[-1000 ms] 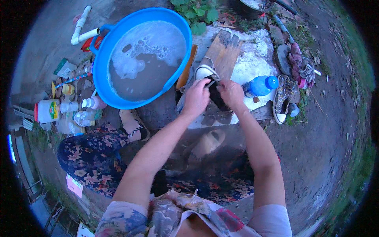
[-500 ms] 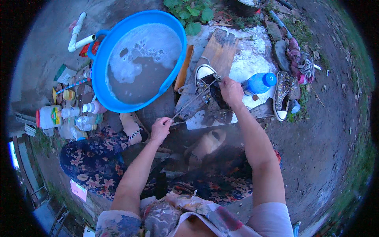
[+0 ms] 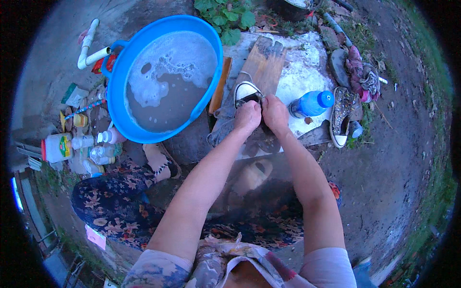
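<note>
A dark canvas sneaker with a white rubber toe lies on a worn wooden board, toe pointing away from me. My left hand is closed at the near side of the toe, on the shoelace, which the fingers mostly hide. Right beside it, my right hand pinches the upper at the lace holes. Both hands cover much of the shoe. The matching speckled sneaker rests on its side farther right. Between it and my right hand lies a blue bottle.
A large blue basin of grey, foamy water stands at left. Several bottles and jars, including a red-lidded jar, lie beyond it. A white pipe rises behind the basin. Rags and stones lie at far right; leafy plants grow at the back.
My left hand has moved up and right, from holding the lace stretched out to the left to the shoe beside my right hand. The right hand has shifted slightly left and nearer.
</note>
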